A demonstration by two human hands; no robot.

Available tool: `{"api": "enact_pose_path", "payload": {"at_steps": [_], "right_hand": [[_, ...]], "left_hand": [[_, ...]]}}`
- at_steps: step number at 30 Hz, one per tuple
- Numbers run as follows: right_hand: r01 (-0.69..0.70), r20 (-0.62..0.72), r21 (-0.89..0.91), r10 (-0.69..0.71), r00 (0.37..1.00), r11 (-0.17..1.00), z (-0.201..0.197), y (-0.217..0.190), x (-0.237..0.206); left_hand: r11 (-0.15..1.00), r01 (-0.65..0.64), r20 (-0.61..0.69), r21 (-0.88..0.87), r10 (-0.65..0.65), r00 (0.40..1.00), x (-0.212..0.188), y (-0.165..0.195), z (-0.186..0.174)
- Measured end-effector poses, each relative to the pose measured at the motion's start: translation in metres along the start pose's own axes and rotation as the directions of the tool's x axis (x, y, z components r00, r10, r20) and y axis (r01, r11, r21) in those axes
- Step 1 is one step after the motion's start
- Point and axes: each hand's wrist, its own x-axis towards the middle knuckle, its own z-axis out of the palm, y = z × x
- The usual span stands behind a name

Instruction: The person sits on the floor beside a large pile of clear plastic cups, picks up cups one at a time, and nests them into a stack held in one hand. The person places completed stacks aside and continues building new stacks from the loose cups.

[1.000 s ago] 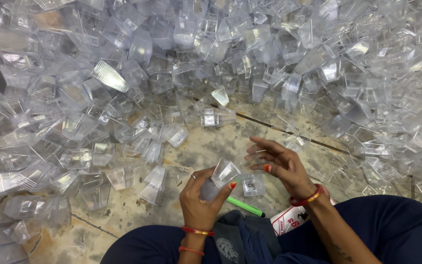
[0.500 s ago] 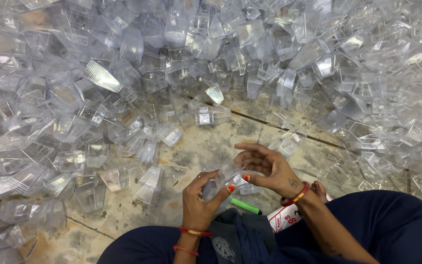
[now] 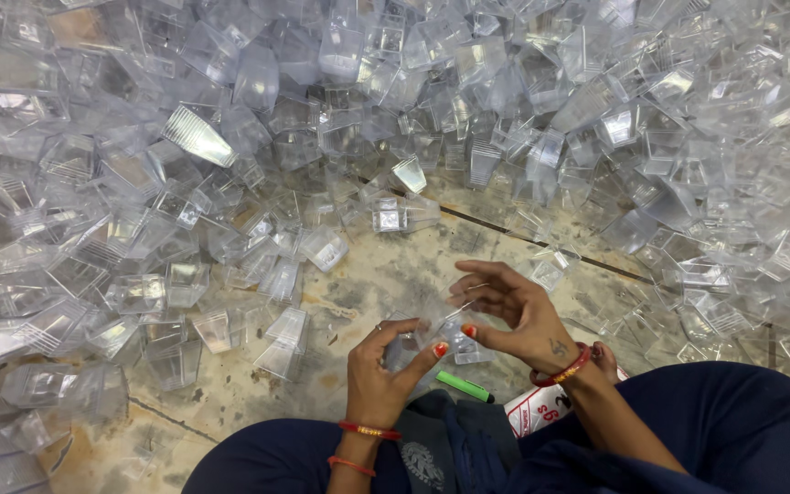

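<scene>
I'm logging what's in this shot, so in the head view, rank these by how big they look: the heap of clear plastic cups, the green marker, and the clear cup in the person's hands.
1. Heap of clear plastic cups, filling most of the view.
2 and 3. Clear cup held between the left hand and right hand, and green marker: they look about alike, and fingers hide part of the cup, so no ranking.

Both hands meet low in the middle of the view, just above the lap, forearms rising from the bottom edge. The left hand [image 3: 378, 373] is palm-in with curled fingers, its thumb stretched rightward toward the other hand, two thin red bangles on its wrist. The right hand [image 3: 516, 316] sits slightly higher, wrist bent, fingers spread and gently arched to the left, thumb tucked under them, a red band around its wrist.
</scene>
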Motion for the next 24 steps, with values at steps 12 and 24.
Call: {"api": "enact_pose_path", "payload": {"at_steps": [12, 24], "right_hand": [[0.077, -0.169, 0.098, -0.059, 0.984, 0.992, 0.009, 0.01, 0.001], [0.144, -0.27, -0.081, -0.161, 0.949, 0.986, 0.0, 0.002, 0.001]], "left_hand": [[0.985, 0.069, 0.051, -0.158, -0.061, 0.997, 0.002, -0.012, -0.003], [0.998, -0.024, -0.091, 0.055, 0.029, 0.995, 0.002, -0.008, -0.019]]}}
